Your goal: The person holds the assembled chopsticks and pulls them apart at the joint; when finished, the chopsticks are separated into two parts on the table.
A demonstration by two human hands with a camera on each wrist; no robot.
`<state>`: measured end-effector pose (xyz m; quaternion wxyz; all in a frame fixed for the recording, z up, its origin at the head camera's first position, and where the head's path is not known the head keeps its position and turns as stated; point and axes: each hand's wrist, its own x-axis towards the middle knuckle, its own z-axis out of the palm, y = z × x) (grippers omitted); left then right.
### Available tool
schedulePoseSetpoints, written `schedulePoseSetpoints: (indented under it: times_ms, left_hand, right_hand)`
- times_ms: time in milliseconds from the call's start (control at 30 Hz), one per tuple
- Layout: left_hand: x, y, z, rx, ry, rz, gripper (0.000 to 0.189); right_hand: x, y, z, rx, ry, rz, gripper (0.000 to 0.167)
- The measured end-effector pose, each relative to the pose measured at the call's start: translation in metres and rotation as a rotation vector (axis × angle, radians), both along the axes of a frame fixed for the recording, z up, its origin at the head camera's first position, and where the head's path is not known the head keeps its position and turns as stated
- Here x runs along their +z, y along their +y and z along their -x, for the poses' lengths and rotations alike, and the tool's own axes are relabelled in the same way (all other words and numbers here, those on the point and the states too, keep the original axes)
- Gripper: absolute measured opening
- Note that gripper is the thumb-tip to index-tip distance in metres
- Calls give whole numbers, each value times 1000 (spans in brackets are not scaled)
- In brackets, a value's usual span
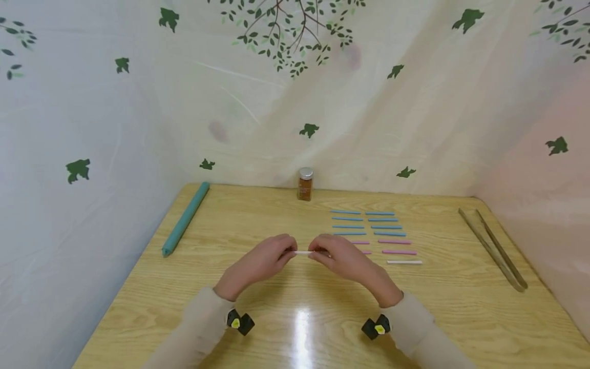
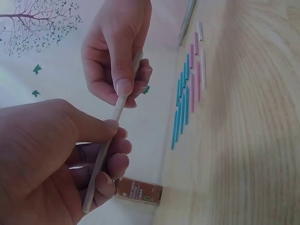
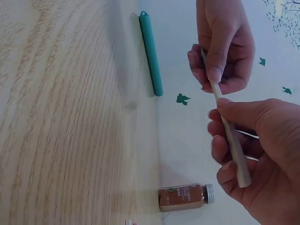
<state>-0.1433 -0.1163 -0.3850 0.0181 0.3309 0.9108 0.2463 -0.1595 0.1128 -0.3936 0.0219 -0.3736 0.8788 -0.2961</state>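
Both hands hold one slender white stick [image 1: 302,252] level above the table, its middle showing between them. My left hand [image 1: 265,260] pinches one half with thumb and fingertips. The other half is gripped the same way by my right hand [image 1: 343,256]; the two thumbs lie close together along the stick in the left wrist view. Beyond the right hand, blue sticks [image 1: 388,227], pink sticks [image 1: 399,252] and white sticks [image 2: 203,70] lie in two columns. The right hand partly covers the nearer rows in the head view.
A spice jar [image 1: 305,185] with a silver lid stands at the back middle. On the left lies a teal rod [image 1: 186,220] with a loop at one end. Long tongs [image 1: 490,251] lie near the right edge. Patterned cloth [image 1: 258,128] hangs behind the wooden table [image 1: 152,307].
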Motion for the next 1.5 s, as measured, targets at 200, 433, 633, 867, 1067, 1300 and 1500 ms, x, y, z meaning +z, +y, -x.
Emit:
schedulePoseSetpoints:
  times_ms: [200, 433, 633, 867, 1067, 1300, 1500]
  left_hand:
    - [6, 8, 4, -5, -17, 25, 13]
    - [7, 11, 8, -27, -12, 11, 10]
    - [2, 11, 11, -56, 12, -40, 8]
    - [-1, 11, 10, -92, 49, -98, 7]
    - [-5, 12, 10, -94, 84, -124, 8]
    - [-5, 12, 8, -92, 115, -153, 7]
    - [-7, 12, 6, -82, 150, -188, 7]
  right_hand:
    - [1, -1, 1, 11, 0, 14, 9]
    - [5, 1, 2, 22, 12, 30, 8]
    - [4, 4, 2, 28, 47, 30, 6]
    - [1, 9, 0, 46, 86, 51, 5]
    - [0, 12, -1, 62, 123, 66, 5]
    - [2, 16, -3, 74, 152, 91, 6]
    - [0, 19, -2, 93, 178, 129, 7]
